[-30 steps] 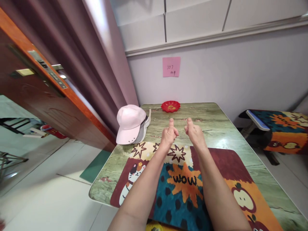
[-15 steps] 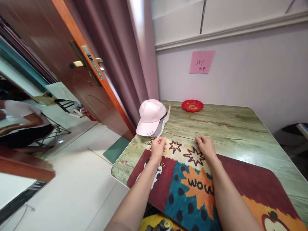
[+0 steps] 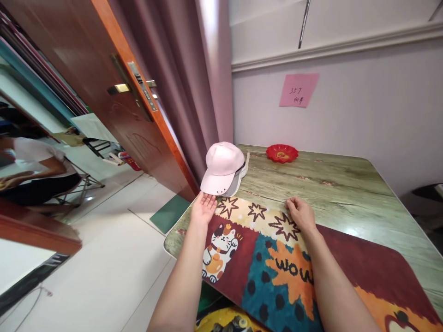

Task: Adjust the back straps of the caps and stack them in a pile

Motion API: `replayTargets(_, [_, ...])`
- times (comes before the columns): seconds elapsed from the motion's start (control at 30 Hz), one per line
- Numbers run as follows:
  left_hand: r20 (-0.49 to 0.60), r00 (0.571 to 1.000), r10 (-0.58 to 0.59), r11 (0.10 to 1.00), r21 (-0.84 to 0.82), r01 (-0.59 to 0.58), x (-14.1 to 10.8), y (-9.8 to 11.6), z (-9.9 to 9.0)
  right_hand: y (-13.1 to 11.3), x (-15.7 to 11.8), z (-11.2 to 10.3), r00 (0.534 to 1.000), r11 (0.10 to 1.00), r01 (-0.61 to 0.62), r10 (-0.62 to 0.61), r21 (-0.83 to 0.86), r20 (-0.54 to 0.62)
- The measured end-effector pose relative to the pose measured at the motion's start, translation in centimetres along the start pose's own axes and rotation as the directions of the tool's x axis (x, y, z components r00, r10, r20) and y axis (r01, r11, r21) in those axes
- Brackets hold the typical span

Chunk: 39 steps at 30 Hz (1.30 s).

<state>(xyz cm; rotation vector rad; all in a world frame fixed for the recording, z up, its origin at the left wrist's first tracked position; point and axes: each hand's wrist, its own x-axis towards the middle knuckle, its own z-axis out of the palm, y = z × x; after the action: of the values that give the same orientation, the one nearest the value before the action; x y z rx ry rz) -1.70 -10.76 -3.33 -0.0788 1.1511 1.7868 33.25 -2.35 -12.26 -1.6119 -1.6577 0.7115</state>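
Observation:
A painted board or mat lies on the green wood-patterned table, showing a lucky cat, star bursts and the word "WOW". My left hand is palm up at its far left corner, fingers stretched out, just under the brim of a pink cap; I cannot tell whether they touch. A grey cap sits partly hidden behind the pink one. By the far edge of the painted piece, my right hand is closed with curled fingers. What it holds, if anything, is hidden.
A red scalloped dish stands at the back of the table. An open wooden door is on the left, with a seated person beyond it. Below the table's near edge shows a yellow container with dark pieces.
My left hand has moved left from the star-burst strip toward the pink cap and opened, uncovering the lucky cat. My right hand stays by the far edge. The view has shifted slightly.

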Motion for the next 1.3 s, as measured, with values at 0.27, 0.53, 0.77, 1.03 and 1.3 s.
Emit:
replayTargets(0.27, [0.022, 0.999, 0.023, 0.999, -0.044, -0.022, -0.2, 0.6, 2.3, 0.1, 0.1, 0.2, 1.0, 1.0, -0.005, 0.005, 0.005, 0.008])
replayTargets(0.53, [0.185, 0.981, 0.061, 0.998, -0.043, -0.054, -0.4, 2.6, 6.6, -0.3, 0.3, 0.0, 0.999, 0.998, -0.03, 0.029, 0.062, 0.016])
replayTargets(0.77, [0.484, 0.869, 0.104, 0.995, -0.046, -0.093, -1.4, 3.0, 9.8, -0.9, 0.1, -0.3, 0.997, 0.974, -0.077, 0.069, 0.211, 0.047])
replayTargets(1.03, [0.542, 0.84, -0.042, 0.999, 0.022, 0.036, -6.3, -3.5, 9.4, -5.5, -0.1, -2.5, 0.993, 0.814, -0.097, 0.043, 0.573, 0.107])
replayTargets(1.3, [0.525, 0.815, -0.243, 0.97, 0.122, 0.21, -10.1, -10.1, 8.3, -10.5, -1.0, -3.7, 0.977, 0.212, -0.201, -0.029, 0.957, 0.211])
